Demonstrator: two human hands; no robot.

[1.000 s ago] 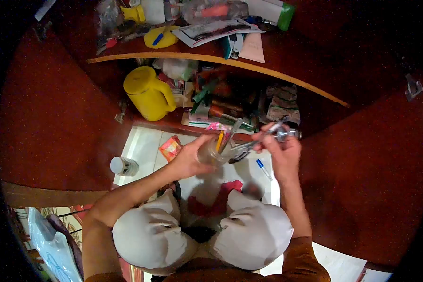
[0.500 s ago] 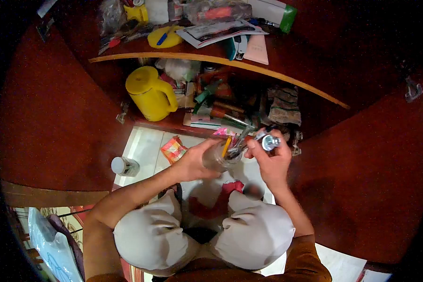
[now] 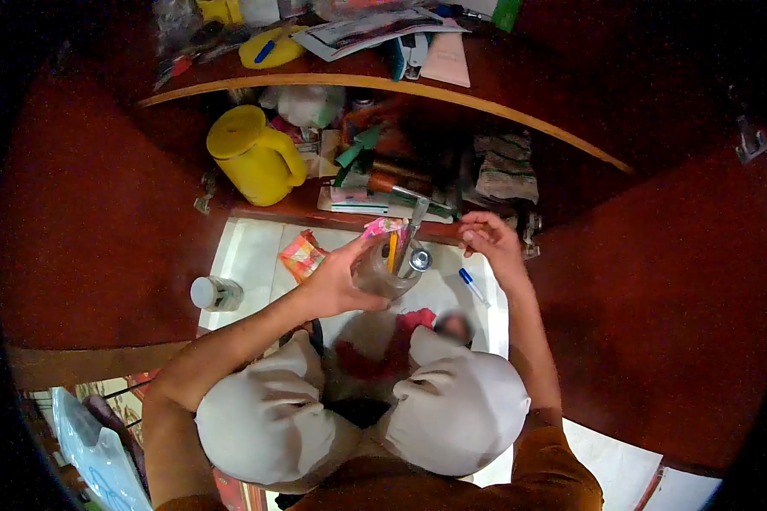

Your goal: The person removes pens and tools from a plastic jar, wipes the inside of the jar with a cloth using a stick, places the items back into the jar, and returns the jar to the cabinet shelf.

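My left hand [image 3: 343,277] is wrapped round a clear jar [image 3: 373,271], tilted above the white floor. In the jar stand a yellow pencil [image 3: 392,252], a flat metal tool [image 3: 416,220] and a silver round-ended piece [image 3: 420,260]. My right hand [image 3: 493,243] is off to the right of the jar, close to the shelf's front edge. Its fingers are loosely bent and apart, with nothing visible in them. Below it, a pen with a blue cap [image 3: 474,287] lies on the floor.
A yellow jug [image 3: 256,157] stands on the lower cupboard shelf beside papers and tools. Cupboard doors [image 3: 648,315] flank both sides. A lidded jar [image 3: 216,294], an orange packet [image 3: 302,255] and a red cloth [image 3: 383,345] are on the floor.
The silver piece has passed from my right hand into the jar. My right hand is now apart from the jar, its fingers loosened. The blue-capped pen now shows on the floor.
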